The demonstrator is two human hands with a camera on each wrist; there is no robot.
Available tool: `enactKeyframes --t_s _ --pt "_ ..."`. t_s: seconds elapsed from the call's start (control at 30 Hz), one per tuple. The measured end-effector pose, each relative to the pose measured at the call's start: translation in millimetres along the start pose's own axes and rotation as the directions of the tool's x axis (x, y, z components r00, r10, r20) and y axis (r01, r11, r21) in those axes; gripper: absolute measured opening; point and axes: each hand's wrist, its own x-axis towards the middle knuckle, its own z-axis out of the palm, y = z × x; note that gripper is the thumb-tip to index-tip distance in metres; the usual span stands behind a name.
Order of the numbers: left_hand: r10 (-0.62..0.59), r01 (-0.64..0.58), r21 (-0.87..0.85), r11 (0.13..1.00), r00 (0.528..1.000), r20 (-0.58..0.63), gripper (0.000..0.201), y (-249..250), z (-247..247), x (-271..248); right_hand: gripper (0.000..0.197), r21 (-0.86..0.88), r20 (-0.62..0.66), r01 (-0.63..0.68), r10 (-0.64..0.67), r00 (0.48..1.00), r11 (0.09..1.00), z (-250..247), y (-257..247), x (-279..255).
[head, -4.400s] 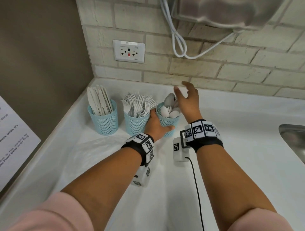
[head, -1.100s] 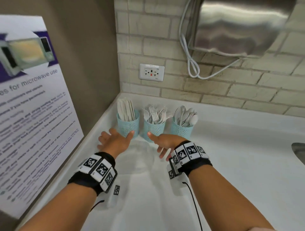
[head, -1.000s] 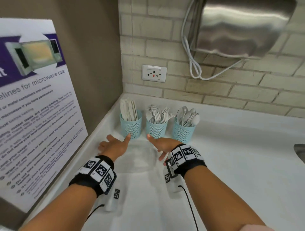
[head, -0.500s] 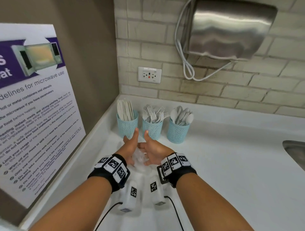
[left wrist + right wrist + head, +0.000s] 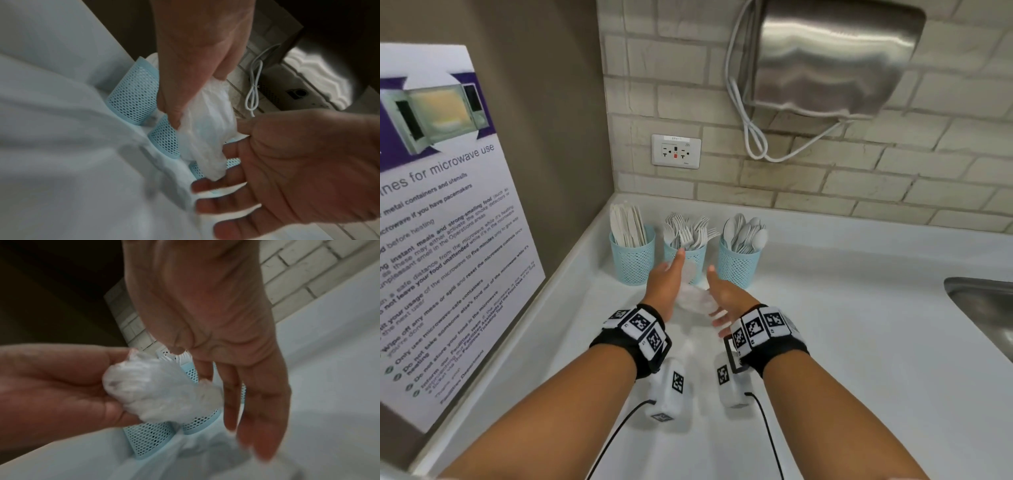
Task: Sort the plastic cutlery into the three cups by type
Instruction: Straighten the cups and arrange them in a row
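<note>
Three light-blue mesh cups stand in a row in the counter's back corner. The left cup (image 5: 632,258) holds white knives (image 5: 626,226), the middle cup (image 5: 697,257) forks (image 5: 690,231), the right cup (image 5: 738,265) spoons (image 5: 744,233). Just in front of them my two hands face each other around a crumpled clear plastic bag (image 5: 693,298). My left hand (image 5: 666,284) grips the wad (image 5: 152,389) between thumb and fingers. My right hand (image 5: 726,301) has straight, spread fingers (image 5: 216,183) touching the plastic (image 5: 209,129).
The white counter (image 5: 859,342) runs right to a steel sink (image 5: 983,308). A microwave-use poster (image 5: 441,222) leans on the left wall. Above the cups, the brick wall carries an outlet (image 5: 676,151), a steel dispenser (image 5: 828,58) and a looped white cord (image 5: 753,137).
My hands were spread apart over the flat plastic on the counter. They have come together, bunching it into a wad, and moved slightly towards the cups.
</note>
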Motion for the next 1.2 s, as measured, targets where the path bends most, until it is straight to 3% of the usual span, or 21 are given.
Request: enactKeyframes --t_s 0.07,0.13,0.17,0.3,0.37,0.43,0.53,0.63,0.67,0.73,0.77,0.83,0.9,1.0,1.07,1.13,1.2 --pt "0.026 -0.026 0.023 0.999 1.000 -0.004 0.061 -3 5 1 0.078 0.235 0.093 -0.061 0.040 0.995 0.970 2 1 2" --pt "0.022 -0.022 0.095 0.995 1.000 0.003 0.071 -6 10 0 0.078 0.492 0.081 -0.027 -0.015 0.997 0.870 2 -2 7" --pt "0.006 -0.006 0.136 0.991 1.000 0.002 0.075 -8 12 1 0.079 0.531 0.050 0.022 -0.058 0.997 0.847 2 -5 10" --pt "-0.076 0.069 0.158 0.985 0.996 0.041 0.082 -13 11 6 0.077 0.423 -0.060 0.176 -0.166 0.984 0.889 0 -11 7" --pt "-0.010 0.002 0.117 0.993 0.998 0.060 0.065 -14 8 10 0.074 0.310 -0.062 0.199 -0.189 0.980 0.930 -1 -6 9" --pt "0.094 -0.091 0.146 0.985 0.996 -0.015 0.040 -16 7 11 0.072 0.249 -0.038 0.196 -0.193 0.980 0.948 0 -3 9" --pt "0.247 -0.210 0.271 0.939 0.963 -0.109 0.040 -14 11 7 0.065 0.320 -0.079 0.086 -0.063 0.995 0.944 3 -3 11" --pt "0.435 -0.400 0.382 0.833 0.900 -0.006 0.037 -14 18 2 0.068 0.441 0.103 -0.068 0.024 0.994 0.895 10 -13 6" --pt "0.442 -0.427 0.402 0.810 0.895 0.060 0.037 -13 21 -2 0.069 0.486 0.099 -0.032 -0.018 0.995 0.873 10 -16 6" --pt "0.396 -0.401 0.483 0.778 0.911 0.118 0.055 -17 25 0 0.071 0.517 -0.064 0.141 -0.127 0.990 0.844 11 -23 5" --pt "0.346 -0.345 0.528 0.776 0.933 0.102 0.062 -17 26 0 0.069 0.438 -0.195 0.255 -0.186 0.963 0.862 13 -27 5" --pt "0.254 -0.252 0.525 0.813 0.965 0.070 0.063 -16 25 1 0.062 0.161 -0.385 0.425 -0.340 0.858 0.891 17 -30 2" --pt "0.260 -0.288 0.517 0.806 0.957 0.128 0.057 -8 24 0 0.057 -0.065 -0.421 0.488 -0.468 0.777 0.870 20 -27 3" --pt "0.350 -0.389 0.492 0.779 0.921 0.173 0.068 6 27 -8 0.059 -0.109 -0.421 0.520 -0.513 0.748 0.847 16 -21 10" --pt "0.395 -0.438 0.467 0.768 0.898 0.192 0.065 8 30 -11 0.062 -0.053 -0.446 0.494 -0.463 0.766 0.868 12 -18 16" --pt "0.464 -0.518 0.459 0.722 0.854 0.234 0.058 5 32 -14 0.065 0.068 -0.406 0.401 -0.342 0.848 0.913 8 -15 21" --pt "0.508 -0.560 0.462 0.688 0.826 0.246 0.052 2 33 -18 0.064 0.294 -0.240 0.277 -0.210 0.948 0.915 2 -13 21"
